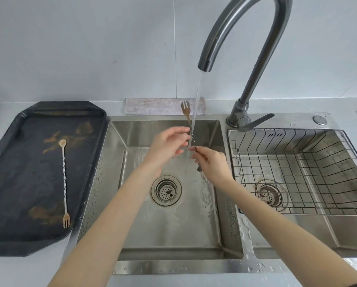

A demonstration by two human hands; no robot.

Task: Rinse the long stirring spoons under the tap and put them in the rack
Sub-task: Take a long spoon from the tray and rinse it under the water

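One long twisted stirring spoon (186, 112) with a fork end stands nearly upright in the running water over the left sink basin (194, 224). My right hand (211, 164) grips its lower part, and my left hand (169, 143) pinches the shaft higher up. The fork end points up, above both hands. A second stirring spoon (64, 179) lies lengthwise on the black tray (12, 183) at the left, spoon end far, fork end near. The wire rack (297, 172) sits in the right basin with nothing in it.
The tap (235, 34) arches over the sink, its water stream (198, 96) falling into the left basin. A folded grey cloth (152, 106) lies behind the sink. Each basin has a drain strainer (166, 190). Water drops cover the sink's rim.
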